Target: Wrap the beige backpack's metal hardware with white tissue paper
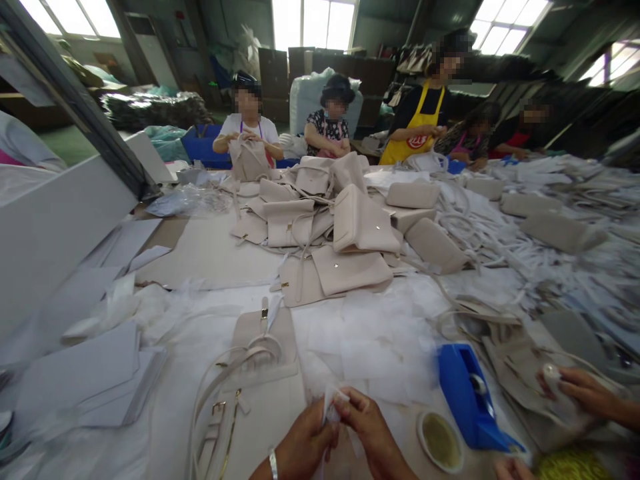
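At the front edge of the table my left hand and my right hand pinch a small gathered piece of thin white wrapping sheet between them. Its lower part is hidden by my fingers. A silvery bracelet circles my left wrist. Just left of my hands lies a beige handbag with its flap up, its straps, gold buckles and a gold zip showing. Loose thin white sheets spread beyond my hands. To the right are a round shallow dish and a blue tape dispenser.
Beige bags are heaped mid-table. White boards lie stacked at left, near a slanting metal post. At right, a co-worker's hand holds something white by another bag. Several people work across the table.
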Action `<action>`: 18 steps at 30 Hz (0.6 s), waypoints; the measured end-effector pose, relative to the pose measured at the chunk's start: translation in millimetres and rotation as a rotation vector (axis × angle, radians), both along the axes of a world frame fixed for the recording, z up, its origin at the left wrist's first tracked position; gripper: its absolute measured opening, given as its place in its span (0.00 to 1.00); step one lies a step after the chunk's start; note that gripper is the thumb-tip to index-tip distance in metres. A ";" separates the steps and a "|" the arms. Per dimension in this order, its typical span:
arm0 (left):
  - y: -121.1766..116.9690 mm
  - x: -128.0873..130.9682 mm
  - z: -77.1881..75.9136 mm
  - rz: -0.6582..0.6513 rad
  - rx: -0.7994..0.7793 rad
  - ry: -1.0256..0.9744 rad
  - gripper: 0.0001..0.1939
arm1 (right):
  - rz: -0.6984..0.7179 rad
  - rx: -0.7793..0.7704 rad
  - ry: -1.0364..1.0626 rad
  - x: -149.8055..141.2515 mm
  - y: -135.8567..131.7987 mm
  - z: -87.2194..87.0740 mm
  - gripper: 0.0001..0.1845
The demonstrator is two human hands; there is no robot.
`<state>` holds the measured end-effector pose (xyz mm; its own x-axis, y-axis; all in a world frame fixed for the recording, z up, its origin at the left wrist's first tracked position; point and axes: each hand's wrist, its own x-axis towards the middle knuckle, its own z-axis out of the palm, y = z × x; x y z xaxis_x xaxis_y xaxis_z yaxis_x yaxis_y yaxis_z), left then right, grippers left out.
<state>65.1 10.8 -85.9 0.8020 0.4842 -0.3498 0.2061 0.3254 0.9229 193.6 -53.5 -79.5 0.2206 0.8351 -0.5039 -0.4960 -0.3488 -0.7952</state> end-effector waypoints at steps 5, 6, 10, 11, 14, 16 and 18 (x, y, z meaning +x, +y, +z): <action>-15.1 8.2 2.6 0.212 0.213 0.246 0.12 | -0.039 -0.086 -0.345 -0.8 1.8 -2.0 0.17; -17.4 9.1 4.0 0.253 0.241 0.275 0.14 | -0.044 -0.099 -0.421 -1.5 2.3 -1.7 0.16; -20.6 8.8 7.5 0.296 0.278 0.295 0.14 | -0.065 -0.101 -0.490 -5.6 2.3 -0.2 0.15; -20.4 8.3 7.6 0.294 0.270 0.287 0.15 | -0.062 -0.092 -0.459 -6.0 1.9 -0.2 0.15; -19.1 7.1 7.9 0.305 0.208 0.231 0.17 | -0.024 -0.045 -0.372 -4.2 0.5 -0.6 0.15; -18.5 7.0 8.4 0.307 0.162 0.178 0.18 | 0.009 -0.019 -0.335 -1.6 -0.1 -0.2 0.15; -18.3 7.3 8.7 0.310 0.148 0.147 0.18 | 0.021 -0.011 -0.331 0.2 0.1 1.0 0.14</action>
<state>72.4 -7.5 -77.2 0.5555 0.7504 -0.3581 0.2522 0.2583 0.9326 193.9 -53.3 -78.5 0.3563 0.8365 -0.4163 -0.2035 -0.3654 -0.9083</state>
